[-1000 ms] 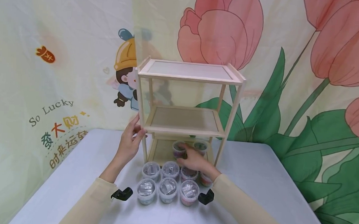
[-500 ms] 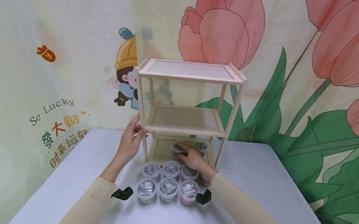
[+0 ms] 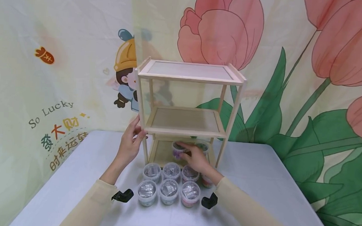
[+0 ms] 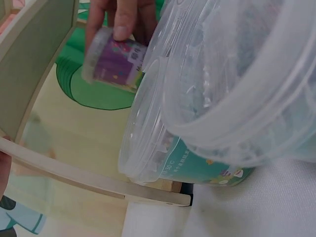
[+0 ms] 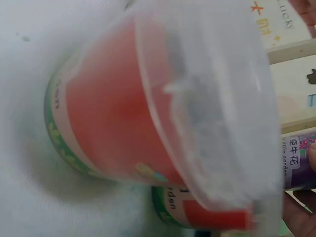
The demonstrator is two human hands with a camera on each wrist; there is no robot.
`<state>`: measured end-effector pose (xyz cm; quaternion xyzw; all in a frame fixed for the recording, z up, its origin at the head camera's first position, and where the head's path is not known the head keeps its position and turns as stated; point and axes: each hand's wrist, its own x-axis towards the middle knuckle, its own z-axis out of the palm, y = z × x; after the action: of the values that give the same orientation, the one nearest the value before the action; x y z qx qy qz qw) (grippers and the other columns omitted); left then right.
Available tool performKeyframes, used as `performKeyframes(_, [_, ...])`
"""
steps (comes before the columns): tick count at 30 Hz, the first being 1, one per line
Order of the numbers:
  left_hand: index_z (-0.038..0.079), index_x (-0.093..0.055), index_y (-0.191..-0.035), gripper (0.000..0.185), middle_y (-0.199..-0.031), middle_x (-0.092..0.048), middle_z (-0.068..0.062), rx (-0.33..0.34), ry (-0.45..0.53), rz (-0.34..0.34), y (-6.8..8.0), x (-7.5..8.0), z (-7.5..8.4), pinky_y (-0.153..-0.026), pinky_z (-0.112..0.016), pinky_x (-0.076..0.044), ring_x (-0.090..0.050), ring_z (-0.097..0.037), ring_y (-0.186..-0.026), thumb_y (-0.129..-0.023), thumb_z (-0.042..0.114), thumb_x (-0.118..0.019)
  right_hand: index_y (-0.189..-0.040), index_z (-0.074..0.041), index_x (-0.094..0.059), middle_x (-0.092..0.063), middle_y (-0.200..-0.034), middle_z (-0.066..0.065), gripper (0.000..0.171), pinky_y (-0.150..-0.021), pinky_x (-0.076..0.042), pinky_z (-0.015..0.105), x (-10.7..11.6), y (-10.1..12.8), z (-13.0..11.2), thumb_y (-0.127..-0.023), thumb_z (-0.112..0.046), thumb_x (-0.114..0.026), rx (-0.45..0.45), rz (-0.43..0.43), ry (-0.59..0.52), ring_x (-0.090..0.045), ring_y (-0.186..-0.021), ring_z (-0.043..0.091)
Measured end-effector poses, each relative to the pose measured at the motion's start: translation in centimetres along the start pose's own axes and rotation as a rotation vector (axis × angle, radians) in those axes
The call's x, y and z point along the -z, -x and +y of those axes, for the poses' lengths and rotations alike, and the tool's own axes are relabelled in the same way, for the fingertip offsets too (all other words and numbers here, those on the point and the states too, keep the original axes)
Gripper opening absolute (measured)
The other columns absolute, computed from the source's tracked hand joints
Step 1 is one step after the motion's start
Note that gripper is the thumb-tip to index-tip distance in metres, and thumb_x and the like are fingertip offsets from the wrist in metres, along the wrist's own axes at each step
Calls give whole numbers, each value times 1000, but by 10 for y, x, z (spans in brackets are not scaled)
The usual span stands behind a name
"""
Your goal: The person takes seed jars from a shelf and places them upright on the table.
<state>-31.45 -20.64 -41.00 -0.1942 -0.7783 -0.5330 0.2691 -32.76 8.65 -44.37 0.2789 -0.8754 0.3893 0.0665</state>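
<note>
Pale wood rack (image 3: 187, 103) w/ three shelves stands on a white table (image 3: 272, 186). Left hand (image 3: 131, 142) grips the rack's front-left post at middle-shelf height, likely to steady it. Centre-front, clear-lidded cups (image 3: 169, 184) sit in two rows. Right hand (image 3: 194, 158) reaches under the middle shelf, fingers curled round a purple cup (image 3: 177, 151) on or just above the bottom shelf, beside another cup (image 3: 203, 147).

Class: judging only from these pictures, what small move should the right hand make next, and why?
Probably set the purple-labelled cup down on the bottom shelf beside the cup already there, then let go. The right hand grips it inside the wooden rack, which the left hand holds by its front post.
</note>
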Motion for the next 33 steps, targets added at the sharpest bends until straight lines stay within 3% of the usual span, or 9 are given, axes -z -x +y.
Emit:
performKeyframes(6, [26, -32, -168, 69, -114, -63, -17, 7, 6, -6, 1, 1, -1, -89, -13, -56, -68, -33, -106, -108, 10, -62, -152, -10, -59, -64, -146, 18, 50, -94, -62, 38, 18, 10, -10, -103, -5, -69, 43, -12, -51, -72, -114, 31])
performKeyframes(15, [32, -30, -169, 72, -115, -62, -18, -15, -2, -10, 1, 1, -2, -88, -13, -56, -69, -39, -107, -108, 10, -62, -151, -11, -59, -67, -134, 17, 51, -84, -62, 34, 51, 39, -24, -102, -5, -70, 109, 3, -42, -68, -103, 24])
performKeyframes(20, [34, -30, -169, 72, -117, -62, -17, -12, -5, -14, 1, 2, 0, -89, -15, -57, -68, -43, -108, -108, 13, -62, -152, -16, -59, -64, -140, 15, 54, -91, -62, 32, 67, 57, -28, -101, -5, -71, 94, 9, -12, -69, -114, 26])
performKeyframes(26, [28, -31, -169, 70, -116, -63, -16, -11, -12, -8, 1, 2, -1, -90, -18, -59, -70, -34, -107, -108, 10, -62, -153, -20, -58, -62, -146, 13, 58, -96, -62, 35, 82, 82, -27, -100, -2, -72, 78, 12, -16, -68, -120, 29])
performKeyframes(33, [19, -33, -168, 70, -112, -63, -20, -5, -10, 16, 0, -1, 1, -84, -13, -56, -67, -17, -100, -106, 5, -62, -153, -23, -58, -65, -139, 11, 59, -92, -61, 27, 92, 108, -20, -100, -2, -72, 39, 29, 3, -68, -121, 30])
